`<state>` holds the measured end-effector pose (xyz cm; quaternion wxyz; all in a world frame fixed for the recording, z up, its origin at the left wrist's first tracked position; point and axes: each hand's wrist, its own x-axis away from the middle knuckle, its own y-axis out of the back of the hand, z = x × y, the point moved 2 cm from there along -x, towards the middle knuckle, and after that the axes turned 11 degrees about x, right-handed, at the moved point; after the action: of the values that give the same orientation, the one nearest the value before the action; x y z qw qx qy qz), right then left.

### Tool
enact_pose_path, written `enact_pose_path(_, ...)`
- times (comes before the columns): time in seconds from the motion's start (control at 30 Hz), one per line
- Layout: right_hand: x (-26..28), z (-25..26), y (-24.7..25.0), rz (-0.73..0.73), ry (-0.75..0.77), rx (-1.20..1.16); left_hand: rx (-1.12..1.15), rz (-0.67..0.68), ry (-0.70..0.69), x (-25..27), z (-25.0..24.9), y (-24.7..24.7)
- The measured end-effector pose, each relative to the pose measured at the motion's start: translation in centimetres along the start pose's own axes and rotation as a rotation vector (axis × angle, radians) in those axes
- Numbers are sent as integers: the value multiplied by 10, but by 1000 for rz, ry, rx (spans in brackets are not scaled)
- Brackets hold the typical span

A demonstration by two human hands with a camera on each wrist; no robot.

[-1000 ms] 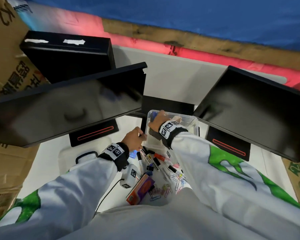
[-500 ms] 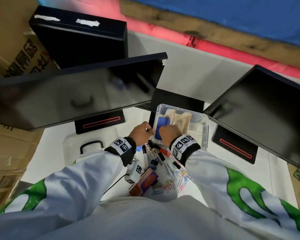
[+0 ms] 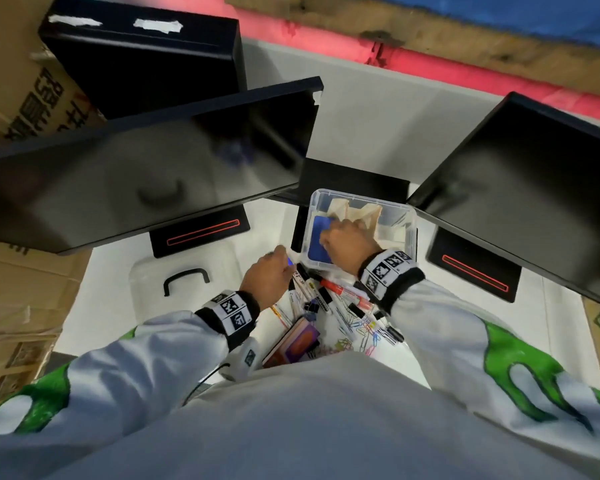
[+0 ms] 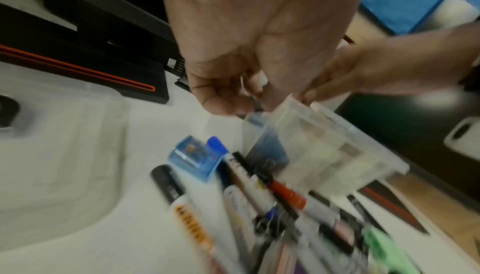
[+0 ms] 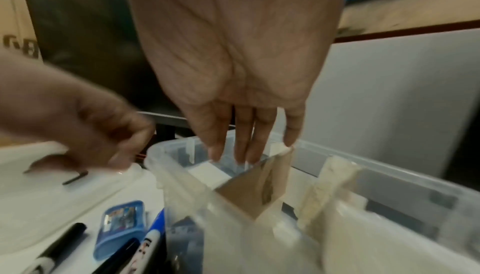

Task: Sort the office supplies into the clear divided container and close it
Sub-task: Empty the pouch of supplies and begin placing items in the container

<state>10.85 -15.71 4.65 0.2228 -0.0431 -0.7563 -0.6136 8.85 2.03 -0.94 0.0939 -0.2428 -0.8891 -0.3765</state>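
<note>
The clear divided container stands between two monitor stands, with cardboard dividers and a blue pad in its left compartment. My right hand reaches into it, its fingers straight and pointing down, the little finger against a divider. Beside the container's front left corner is my left hand, fingers curled. The left wrist view is too blurred to show whether something thin sits between thumb and fingers. Markers, binder clips, coloured paper clips and a blue sharpener lie in front of the container.
The clear lid with a black handle lies to the left on the white table. Two dark monitors overhang the table and the container's back. An orange and purple box lies near my body. Cardboard boxes stand left.
My right hand drew back from the far end of the container to its front rim, then went in again over the blue pad. My left hand stayed by the front left corner.
</note>
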Motion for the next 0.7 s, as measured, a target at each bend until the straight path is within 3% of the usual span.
enact_pose_path(0.1, 42, -12, -15, -300, -73, -192, -171, 330, -101, 21, 16, -29)
enact_pose_path(0.2, 76, -4, -40, -331, 14, -342, -349, 523, -169, 32, 18, -62)
enact_pose_path(0.3, 93, 14, -54, -342, 111, -343, -461, 528, -187, 31, 14, -79)
enact_pose_path(0.37, 100, 24, -58, -343, 121, -362, -406, 530, -150, 27, 10, -83)
enact_pose_path(0.43, 104, 31, -68, -232, 105, -433, -311, 522, -97, 24, 9, -78)
enact_pose_path(0.57, 110, 35, -81, 39, 69, -697, -16, 461, -18, 20, 9, -50)
enact_pose_path(0.7, 108, 33, -66, 51, -6, -1101, 512, 347, 71, 21, -15, -7)
